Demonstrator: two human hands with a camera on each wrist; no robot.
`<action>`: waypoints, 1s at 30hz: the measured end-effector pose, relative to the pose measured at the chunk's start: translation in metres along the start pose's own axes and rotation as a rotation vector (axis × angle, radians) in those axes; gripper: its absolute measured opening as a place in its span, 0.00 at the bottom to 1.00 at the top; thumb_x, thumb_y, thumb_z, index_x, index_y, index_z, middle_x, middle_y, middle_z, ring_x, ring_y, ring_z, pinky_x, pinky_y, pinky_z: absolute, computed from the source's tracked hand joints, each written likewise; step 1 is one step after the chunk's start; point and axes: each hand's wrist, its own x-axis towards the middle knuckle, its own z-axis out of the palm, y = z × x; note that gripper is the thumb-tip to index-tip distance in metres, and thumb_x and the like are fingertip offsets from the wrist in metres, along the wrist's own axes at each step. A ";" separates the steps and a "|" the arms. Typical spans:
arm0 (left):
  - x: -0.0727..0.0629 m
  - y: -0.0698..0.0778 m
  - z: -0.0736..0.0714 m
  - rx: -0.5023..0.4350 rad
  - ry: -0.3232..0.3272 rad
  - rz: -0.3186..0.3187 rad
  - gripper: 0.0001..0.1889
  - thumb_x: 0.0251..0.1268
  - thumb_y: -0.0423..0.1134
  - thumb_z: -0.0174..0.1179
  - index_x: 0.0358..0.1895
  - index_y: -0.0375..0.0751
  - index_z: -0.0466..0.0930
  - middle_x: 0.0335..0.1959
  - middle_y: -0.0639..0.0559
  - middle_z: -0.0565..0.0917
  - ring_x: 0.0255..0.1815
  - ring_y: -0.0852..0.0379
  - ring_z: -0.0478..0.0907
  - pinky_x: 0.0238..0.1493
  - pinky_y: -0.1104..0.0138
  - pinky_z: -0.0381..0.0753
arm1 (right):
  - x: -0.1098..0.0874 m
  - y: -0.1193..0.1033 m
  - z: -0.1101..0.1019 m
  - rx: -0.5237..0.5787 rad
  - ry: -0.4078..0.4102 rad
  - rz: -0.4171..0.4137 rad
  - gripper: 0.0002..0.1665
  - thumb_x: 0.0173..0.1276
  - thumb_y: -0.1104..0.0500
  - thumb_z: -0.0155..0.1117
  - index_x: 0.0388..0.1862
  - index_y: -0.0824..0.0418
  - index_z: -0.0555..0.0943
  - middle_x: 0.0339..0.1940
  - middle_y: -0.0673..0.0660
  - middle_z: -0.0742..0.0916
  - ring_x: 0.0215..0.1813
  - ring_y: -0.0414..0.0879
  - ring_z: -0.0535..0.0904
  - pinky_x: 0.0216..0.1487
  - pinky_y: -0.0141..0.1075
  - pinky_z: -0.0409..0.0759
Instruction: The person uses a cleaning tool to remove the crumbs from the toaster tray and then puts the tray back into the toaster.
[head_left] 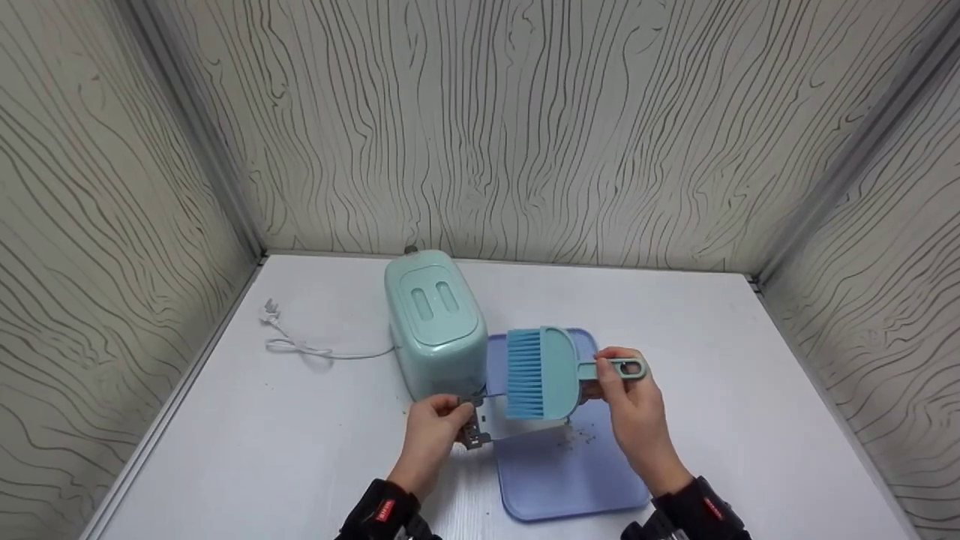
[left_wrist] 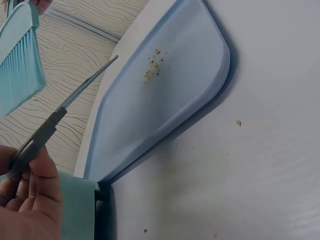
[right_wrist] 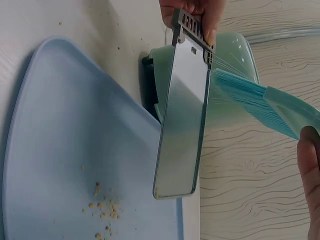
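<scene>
My left hand [head_left: 431, 439] pinches the grey end of a flat metal crumb tray [right_wrist: 184, 125] between thumb and fingers. The tray is held tilted above a blue plastic tray [head_left: 562, 487], its far end lower in the right wrist view. My right hand [head_left: 637, 416] grips the handle of a mint-green brush [head_left: 559, 371], whose blue bristles [right_wrist: 240, 92] are over the crumb tray near its grey end. Small brown crumbs [left_wrist: 154, 66] lie scattered on the blue tray. A mint-green toaster [head_left: 435, 322] stands just beyond my left hand.
A white power cord [head_left: 345, 355] runs from the toaster to a plug [head_left: 270, 311] on the left of the white table [head_left: 225, 450]. A few stray crumbs [left_wrist: 238, 123] dot the tabletop. Wood-patterned panels [head_left: 480, 135] enclose the back and sides.
</scene>
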 end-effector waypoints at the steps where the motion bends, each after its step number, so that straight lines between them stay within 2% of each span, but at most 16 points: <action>1: 0.000 0.000 0.000 0.000 -0.003 -0.003 0.09 0.69 0.33 0.62 0.43 0.27 0.82 0.32 0.48 0.83 0.30 0.58 0.79 0.33 0.66 0.83 | -0.001 -0.001 0.002 0.006 -0.018 -0.008 0.15 0.84 0.59 0.49 0.57 0.71 0.70 0.41 0.67 0.84 0.39 0.48 0.87 0.41 0.36 0.86; 5: 0.000 0.001 0.001 0.007 -0.007 -0.011 0.09 0.69 0.33 0.62 0.43 0.28 0.82 0.32 0.48 0.82 0.30 0.58 0.79 0.33 0.66 0.83 | -0.004 -0.004 0.010 0.026 -0.075 -0.013 0.14 0.84 0.60 0.49 0.56 0.71 0.69 0.40 0.67 0.84 0.38 0.49 0.87 0.42 0.37 0.86; 12: 0.001 0.001 0.003 0.018 0.005 -0.015 0.08 0.69 0.34 0.63 0.40 0.30 0.83 0.31 0.50 0.81 0.30 0.58 0.78 0.33 0.66 0.82 | -0.009 -0.004 0.019 0.050 -0.120 0.057 0.13 0.83 0.60 0.51 0.55 0.69 0.71 0.40 0.64 0.84 0.38 0.49 0.87 0.43 0.38 0.87; 18: 0.001 -0.001 0.004 0.028 0.007 0.010 0.08 0.70 0.34 0.63 0.39 0.30 0.84 0.29 0.51 0.81 0.29 0.59 0.77 0.32 0.66 0.82 | -0.011 0.000 0.022 0.067 -0.162 0.109 0.14 0.83 0.59 0.52 0.56 0.69 0.70 0.42 0.65 0.83 0.39 0.48 0.86 0.43 0.38 0.87; 24: -0.001 0.002 0.002 -0.006 0.002 0.000 0.08 0.70 0.34 0.63 0.41 0.28 0.83 0.31 0.49 0.81 0.30 0.57 0.77 0.32 0.65 0.82 | -0.010 0.006 0.020 0.013 -0.138 0.145 0.13 0.82 0.58 0.54 0.55 0.67 0.72 0.42 0.63 0.82 0.39 0.47 0.85 0.43 0.36 0.86; 30: -0.002 0.003 0.001 -0.011 -0.003 -0.012 0.08 0.70 0.33 0.62 0.41 0.29 0.83 0.31 0.49 0.81 0.30 0.57 0.78 0.33 0.66 0.82 | -0.009 0.012 0.016 -0.042 -0.123 0.125 0.12 0.81 0.57 0.55 0.55 0.65 0.74 0.41 0.60 0.84 0.39 0.47 0.85 0.44 0.35 0.85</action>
